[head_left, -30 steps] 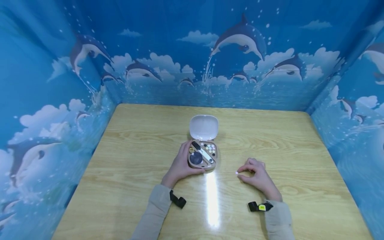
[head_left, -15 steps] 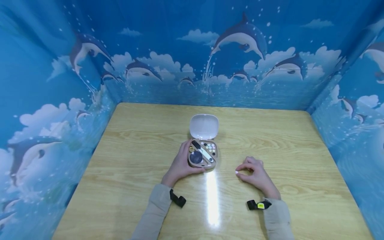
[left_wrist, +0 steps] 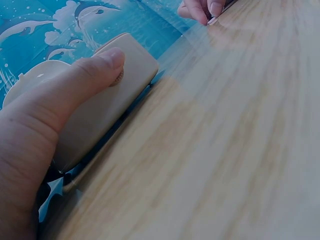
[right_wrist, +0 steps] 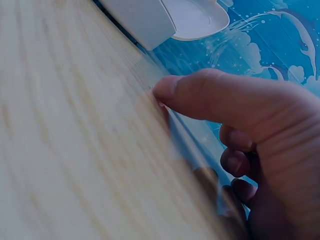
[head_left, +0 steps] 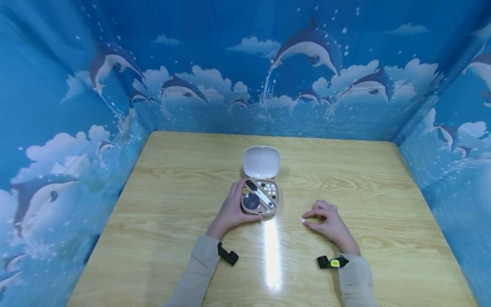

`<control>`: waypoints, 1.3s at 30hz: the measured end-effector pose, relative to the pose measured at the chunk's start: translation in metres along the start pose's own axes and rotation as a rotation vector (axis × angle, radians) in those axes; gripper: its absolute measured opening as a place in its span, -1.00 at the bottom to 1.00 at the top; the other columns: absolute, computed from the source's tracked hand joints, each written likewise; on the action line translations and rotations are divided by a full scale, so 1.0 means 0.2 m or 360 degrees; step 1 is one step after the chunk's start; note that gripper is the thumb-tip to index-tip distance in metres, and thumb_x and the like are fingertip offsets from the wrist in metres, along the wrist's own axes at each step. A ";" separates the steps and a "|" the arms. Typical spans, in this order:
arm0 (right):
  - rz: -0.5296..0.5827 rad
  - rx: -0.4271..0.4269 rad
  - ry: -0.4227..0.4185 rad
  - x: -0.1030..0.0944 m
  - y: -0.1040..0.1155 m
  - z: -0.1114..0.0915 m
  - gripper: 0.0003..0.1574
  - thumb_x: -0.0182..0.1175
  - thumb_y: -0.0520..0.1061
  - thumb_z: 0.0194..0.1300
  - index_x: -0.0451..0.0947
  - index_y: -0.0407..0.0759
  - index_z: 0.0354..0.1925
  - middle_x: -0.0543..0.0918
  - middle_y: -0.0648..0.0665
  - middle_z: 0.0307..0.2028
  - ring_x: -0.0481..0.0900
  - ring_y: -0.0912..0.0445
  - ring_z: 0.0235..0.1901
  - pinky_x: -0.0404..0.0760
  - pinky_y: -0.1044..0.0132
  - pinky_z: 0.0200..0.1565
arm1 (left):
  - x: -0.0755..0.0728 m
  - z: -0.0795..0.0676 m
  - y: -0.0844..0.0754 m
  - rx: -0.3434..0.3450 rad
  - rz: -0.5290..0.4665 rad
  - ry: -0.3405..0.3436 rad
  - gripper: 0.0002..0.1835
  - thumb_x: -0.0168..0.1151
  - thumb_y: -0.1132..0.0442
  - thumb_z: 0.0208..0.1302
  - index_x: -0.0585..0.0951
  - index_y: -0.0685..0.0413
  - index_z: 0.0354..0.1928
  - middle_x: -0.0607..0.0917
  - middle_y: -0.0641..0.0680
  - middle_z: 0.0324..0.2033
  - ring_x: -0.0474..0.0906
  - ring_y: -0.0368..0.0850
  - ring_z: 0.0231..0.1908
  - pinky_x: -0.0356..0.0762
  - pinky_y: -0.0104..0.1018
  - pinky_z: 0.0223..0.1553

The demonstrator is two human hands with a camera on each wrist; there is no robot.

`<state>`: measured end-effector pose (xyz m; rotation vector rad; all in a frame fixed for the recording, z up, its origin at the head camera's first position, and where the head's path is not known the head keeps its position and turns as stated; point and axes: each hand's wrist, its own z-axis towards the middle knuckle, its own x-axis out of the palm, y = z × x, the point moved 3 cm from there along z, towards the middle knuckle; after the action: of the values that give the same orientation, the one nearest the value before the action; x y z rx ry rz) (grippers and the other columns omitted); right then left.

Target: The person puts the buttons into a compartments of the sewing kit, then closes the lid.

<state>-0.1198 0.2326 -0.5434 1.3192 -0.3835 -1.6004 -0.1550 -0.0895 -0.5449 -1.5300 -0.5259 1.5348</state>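
A small sewing box (head_left: pixel 278 199) lies on the table, its white lid (head_left: pixel 261 162) raised at the back. My left hand (head_left: pixel 230 211) grips its left side, with the thumb along the front wall. In the left wrist view that thumb (left_wrist: pixel 85 80) presses the box's pale front. Inside lie several small white and black buttons (head_left: pixel 270 188), a long white tool with a black end (head_left: pixel 264 198), a dark round disc (head_left: pixel 251 201) and a gold-coloured ring (head_left: pixel 245 191). To the right, my right hand (head_left: pixel 329 222) pinches a tiny white button (head_left: pixel 303 220) between thumb and forefinger, low over the tabletop.
The wood-grain table (head_left: pixel 184 170) reaches back to a blue dolphin-print curtain (head_left: pixel 215 47), which also hangs at both sides. A bright light reflection (head_left: pixel 271 256) runs down the tabletop between the arms. Each wrist wears a black strap with a camera.
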 end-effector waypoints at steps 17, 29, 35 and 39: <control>0.0028 -0.0103 -0.0007 -0.01 0.06 0.01 -0.67 0.55 -0.43 -0.19 0.76 -0.10 -0.42 0.42 0.01 -0.54 0.30 0.15 -0.44 0.19 0.42 -0.29 | 0.00 0.00 0.00 -0.0025 -0.0011 0.0019 0.46 0.69 -0.24 -0.41 0.01 -0.09 0.56 0.16 -0.04 0.45 0.18 -0.01 0.40 0.22 0.03 0.38; 0.0035 -0.0093 0.0001 -0.05 0.22 0.06 -0.72 0.52 -0.50 -0.20 0.74 -0.25 -0.45 0.46 -0.15 -0.58 0.34 0.02 -0.48 0.27 0.37 -0.38 | 0.00 0.00 0.00 -0.0029 0.0007 0.0033 0.47 0.68 -0.26 -0.41 0.00 -0.10 0.57 0.15 -0.05 0.46 0.16 -0.03 0.41 0.19 0.00 0.39; 0.0056 -0.0092 -0.0008 -0.04 0.18 0.06 -0.73 0.52 -0.50 -0.19 0.74 -0.27 -0.46 0.49 -0.15 -0.57 0.36 0.00 -0.49 0.30 0.37 -0.42 | 0.00 0.00 0.00 -0.0013 0.0005 0.0025 0.47 0.68 -0.26 -0.40 0.01 -0.07 0.57 0.15 -0.03 0.46 0.17 0.00 0.41 0.20 0.03 0.39; 0.0038 -0.0052 -0.0017 -0.02 0.09 0.05 -0.72 0.53 -0.48 -0.17 0.75 -0.21 -0.45 0.49 -0.06 -0.55 0.35 0.06 -0.47 0.28 0.43 -0.37 | 0.00 0.00 0.00 -0.0019 0.0002 0.0021 0.46 0.68 -0.27 -0.41 0.01 -0.11 0.57 0.15 -0.04 0.45 0.17 -0.01 0.41 0.21 0.03 0.39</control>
<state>-0.1208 0.2238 -0.5238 1.2772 -0.3767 -1.5885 -0.1554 -0.0896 -0.5453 -1.5486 -0.5278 1.5239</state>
